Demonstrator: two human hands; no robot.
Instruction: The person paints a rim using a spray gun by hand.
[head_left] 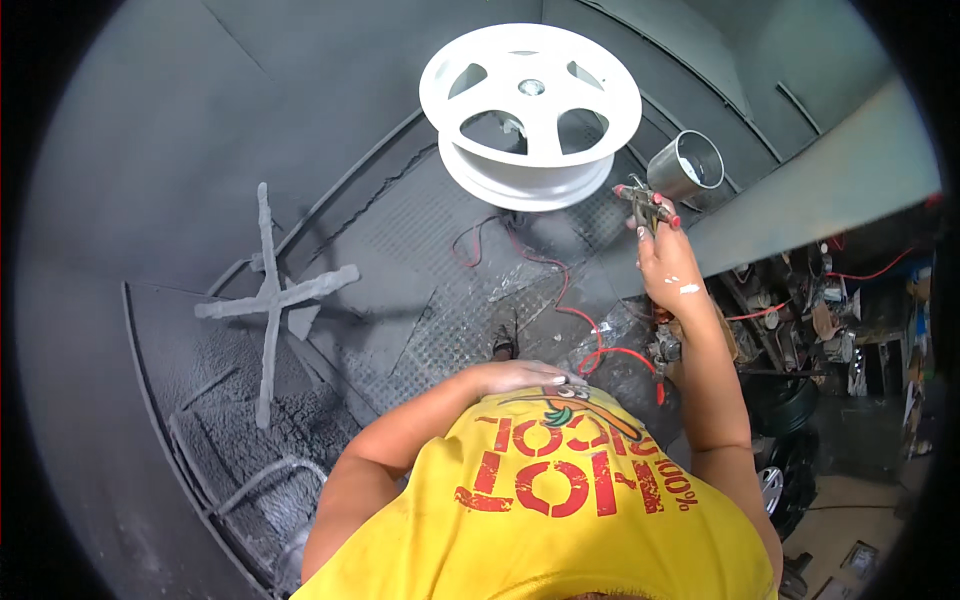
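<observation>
The right hand [664, 262], as I view it, is clasped around the handle of the spray gun [644, 203], whose metal cup [680, 170] sits just beyond. I judge the gun rigid and top-heavy, best held by that handle. Lower left, the left hand [530, 377] lies flat on the yellow shirt [560, 535]. Upper left, near but apart: white wheel [543, 128], probably heavy, its finish easily marred. A pale panel [820, 185] limits movement rightward; more room lies leftward, above the red hose [567, 295].
</observation>
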